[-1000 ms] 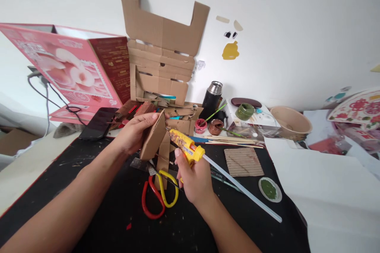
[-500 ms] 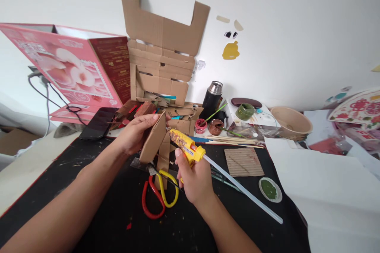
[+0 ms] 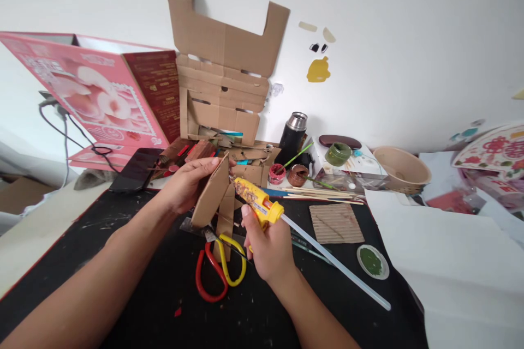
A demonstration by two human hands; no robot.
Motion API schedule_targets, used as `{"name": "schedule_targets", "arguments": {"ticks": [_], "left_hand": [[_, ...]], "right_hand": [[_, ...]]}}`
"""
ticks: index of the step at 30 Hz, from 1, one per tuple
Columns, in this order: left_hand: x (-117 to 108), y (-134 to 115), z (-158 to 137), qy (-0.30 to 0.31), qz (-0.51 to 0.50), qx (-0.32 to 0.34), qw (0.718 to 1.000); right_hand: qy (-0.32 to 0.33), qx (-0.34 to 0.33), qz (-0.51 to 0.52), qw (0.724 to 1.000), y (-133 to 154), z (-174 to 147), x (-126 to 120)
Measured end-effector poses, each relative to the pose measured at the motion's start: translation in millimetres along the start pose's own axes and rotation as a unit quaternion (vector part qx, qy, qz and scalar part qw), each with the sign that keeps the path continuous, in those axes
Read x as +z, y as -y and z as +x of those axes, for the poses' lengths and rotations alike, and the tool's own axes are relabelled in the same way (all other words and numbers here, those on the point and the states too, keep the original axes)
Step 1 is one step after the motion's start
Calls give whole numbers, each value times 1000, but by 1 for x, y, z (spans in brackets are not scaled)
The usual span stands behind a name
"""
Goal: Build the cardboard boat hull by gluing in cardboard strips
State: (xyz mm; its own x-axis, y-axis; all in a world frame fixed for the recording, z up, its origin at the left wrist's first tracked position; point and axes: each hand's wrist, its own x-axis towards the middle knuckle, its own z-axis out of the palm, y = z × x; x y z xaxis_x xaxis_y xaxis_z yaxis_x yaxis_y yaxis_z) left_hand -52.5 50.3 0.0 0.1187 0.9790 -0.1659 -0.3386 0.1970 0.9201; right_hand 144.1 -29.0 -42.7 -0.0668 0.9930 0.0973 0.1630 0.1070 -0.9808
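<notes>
Behind everything rises a plain white wall (image 3: 388, 82), with a flattened brown cardboard box (image 3: 229, 46) propped against it at the back of the black-covered desk (image 3: 147, 305). Through the head camera I see my left hand (image 3: 190, 182) above the middle of the desk, its grip clamped on a flat brown cardboard piece (image 3: 210, 196), which it holds up, tilted. My right hand (image 3: 268, 251) has its grip wrapped around a stained yellow glue gun (image 3: 252, 200), and a long translucent glue stick (image 3: 339, 262) juts from the rear. I have the nozzle right by the piece's far edge, though I cannot tell whether they touch. As I judge it, cutting is done for this piece and gluing is under way; I make out no finished bead, and nothing visibly joined to it, so bonding looks left to do. Scissors with one red and one yellow handle (image 3: 223, 272) lie below the hands, out of use, and a ridged tan cardboard square (image 3: 336, 223) lies apart to the right.
</notes>
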Motion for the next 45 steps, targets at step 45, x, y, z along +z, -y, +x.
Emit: {"name": "schedule_targets", "arguments": {"ticks": [45], "left_hand": [[-1,5,0,29,-8,-5,1000]], "right_hand": [[-15,4,-1,1000,-2,1,1]]}}
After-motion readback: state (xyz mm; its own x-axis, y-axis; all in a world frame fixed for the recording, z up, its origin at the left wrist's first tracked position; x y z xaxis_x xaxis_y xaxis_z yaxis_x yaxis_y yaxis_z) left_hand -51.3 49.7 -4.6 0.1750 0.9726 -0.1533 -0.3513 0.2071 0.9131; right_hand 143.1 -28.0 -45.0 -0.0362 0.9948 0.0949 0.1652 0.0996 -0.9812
